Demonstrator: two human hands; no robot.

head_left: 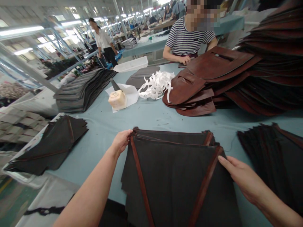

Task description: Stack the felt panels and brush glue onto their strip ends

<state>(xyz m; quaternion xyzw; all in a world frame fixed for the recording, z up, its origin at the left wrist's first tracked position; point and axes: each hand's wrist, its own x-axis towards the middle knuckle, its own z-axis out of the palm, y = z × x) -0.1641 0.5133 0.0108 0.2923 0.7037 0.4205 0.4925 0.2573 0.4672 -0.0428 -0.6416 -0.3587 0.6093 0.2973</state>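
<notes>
"Grip status?"

"My left hand (120,142) is pinching the far corner of the dark panel stack (172,179). My right hand (243,178) lies open, fingers together on its brown trim."

"Where's that stack?"

"At the near edge of the pale blue surface (151,119), between my hands."

"Containers?"

"One white plastic tray (131,64), farther off. I can't see inside it. Loose white strips (156,85) lie near it."

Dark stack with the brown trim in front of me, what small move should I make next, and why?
I'd probably even up the top edge first. The layers of the dark panels with brown trim look slightly staggered there, your left hand already holds one top corner, and your right hand lies flat near the other side.
</notes>
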